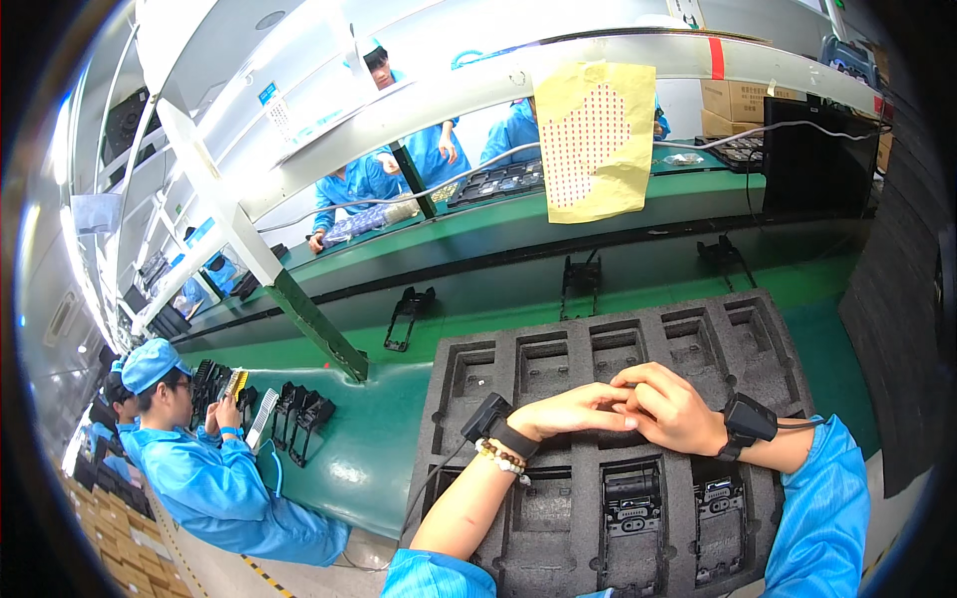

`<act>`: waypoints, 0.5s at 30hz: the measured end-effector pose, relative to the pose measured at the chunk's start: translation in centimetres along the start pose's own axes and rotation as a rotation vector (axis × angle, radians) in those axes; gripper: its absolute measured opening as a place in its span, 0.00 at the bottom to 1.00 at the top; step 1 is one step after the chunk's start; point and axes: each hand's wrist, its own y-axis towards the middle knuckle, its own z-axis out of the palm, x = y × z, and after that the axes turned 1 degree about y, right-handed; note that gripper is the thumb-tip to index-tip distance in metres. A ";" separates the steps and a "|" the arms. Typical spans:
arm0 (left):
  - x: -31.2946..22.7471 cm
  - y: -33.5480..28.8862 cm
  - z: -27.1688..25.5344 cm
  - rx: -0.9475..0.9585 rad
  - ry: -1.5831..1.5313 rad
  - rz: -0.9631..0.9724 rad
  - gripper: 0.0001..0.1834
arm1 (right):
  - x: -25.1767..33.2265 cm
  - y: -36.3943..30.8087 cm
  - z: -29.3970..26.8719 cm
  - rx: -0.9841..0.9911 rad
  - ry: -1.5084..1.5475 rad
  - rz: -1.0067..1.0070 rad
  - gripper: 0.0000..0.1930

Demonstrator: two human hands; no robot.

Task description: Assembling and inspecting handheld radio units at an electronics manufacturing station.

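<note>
My left hand [576,411] and my right hand [675,409] meet over the middle of a dark grey foam tray [588,460]. The left fingers are stretched out toward the right hand. My right fingers are curled in against the left fingertips; whatever may be between them is hidden. Each wrist carries a strapped black device, and beaded bracelets circle the left one. Below my hands, black plastic frames, one [632,513] beside another [720,528], sit in two near compartments of the tray. The far row of compartments shows no such frames.
Beyond the tray, several black frames [407,317] lie spaced along a green belt. A white-and-green post [299,309] rises at left, under a rail with a hanging yellow sheet [595,145]. A co-worker [204,468] sits at left; others work behind the rail. A black monitor [815,154] stands far right.
</note>
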 end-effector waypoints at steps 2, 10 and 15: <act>0.2 -0.2 0.1 -0.006 0.042 -0.018 0.21 | -0.1 -0.1 0.1 0.010 -0.008 -0.017 0.09; 0.2 -0.2 0.1 0.016 0.112 -0.033 0.27 | 0.2 -0.2 -0.3 0.056 -0.088 -0.012 0.10; -0.3 -0.3 0.3 0.010 0.117 -0.022 0.25 | 0.1 -0.6 -0.2 0.072 -0.099 -0.016 0.11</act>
